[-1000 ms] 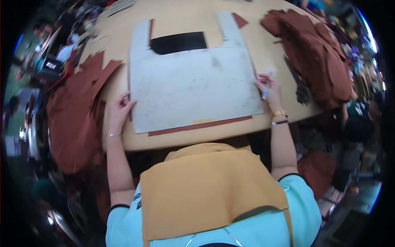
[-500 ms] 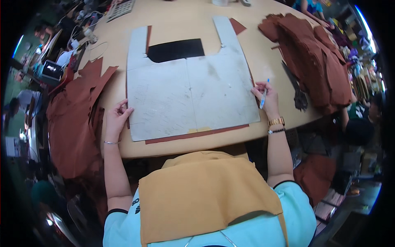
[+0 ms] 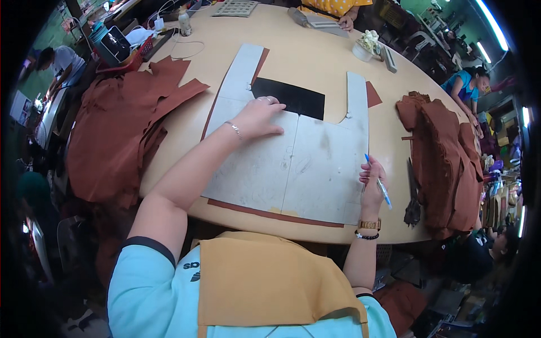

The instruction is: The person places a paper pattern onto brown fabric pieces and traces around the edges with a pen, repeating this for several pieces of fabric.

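A large greyish-white pattern board point(image 3: 253, 177) with two upright arms lies flat on the table. Reddish-brown leather point(image 3: 270, 215) shows from under its near edge and along its sides. Between the arms is a flat black piece point(image 3: 298, 99). My left hand point(image 3: 259, 118) rests on the board near the inner edge by the black piece, thumb and fingers apart, holding nothing. At the board's right edge, my right hand point(image 3: 372, 176) has a blue-and-white pen point(image 3: 385, 194) between its fingers, slanting down to the right.
Reddish-brown leather is heaped at the left point(image 3: 112, 135) and stacked at the right point(image 3: 445, 169). Dark scissors point(image 3: 413, 200) lie beside the right stack. A white tub point(image 3: 362, 52) and a small bottle point(image 3: 184, 23) stand farther back. Another person's hand point(image 3: 346, 22) is at the far edge.
My left hand has left the board's left edge and now lies on its upper middle. My right hand stays at the right edge with the pen. The view has shifted.
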Available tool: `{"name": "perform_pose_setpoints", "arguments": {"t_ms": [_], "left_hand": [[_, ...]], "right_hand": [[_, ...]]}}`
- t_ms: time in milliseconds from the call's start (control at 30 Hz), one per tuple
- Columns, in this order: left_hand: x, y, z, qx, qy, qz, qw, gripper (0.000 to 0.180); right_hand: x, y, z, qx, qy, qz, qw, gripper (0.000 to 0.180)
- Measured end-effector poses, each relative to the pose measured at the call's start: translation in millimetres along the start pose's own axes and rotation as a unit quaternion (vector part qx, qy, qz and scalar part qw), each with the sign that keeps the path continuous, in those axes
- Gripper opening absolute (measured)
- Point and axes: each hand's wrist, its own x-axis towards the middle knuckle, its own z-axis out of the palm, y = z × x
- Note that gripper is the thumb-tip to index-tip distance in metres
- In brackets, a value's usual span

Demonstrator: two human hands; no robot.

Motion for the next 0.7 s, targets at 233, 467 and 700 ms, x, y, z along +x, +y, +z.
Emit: {"name": "perform_pose_setpoints", "arguments": {"t_ms": [233, 467, 700], "left_hand": [[26, 0, -2, 0.017, -0.139, -0.036, 0.99, 0.064], [25, 3, -6, 0.02, -0.163, -0.046, 0.985, 0.064], [16, 1, -1, 0.027, -0.137, -0.03, 0.99, 0.063]], "right_hand": [[14, -4, 38, 0.005, -0.037, 0.004, 0.999, 0.031], [48, 12, 99, 0.065, -0.097, -0.004, 0.993, 0.016], [78, 18, 169, -0.012, -0.143, -0.129, 0.981, 0.008]]}}
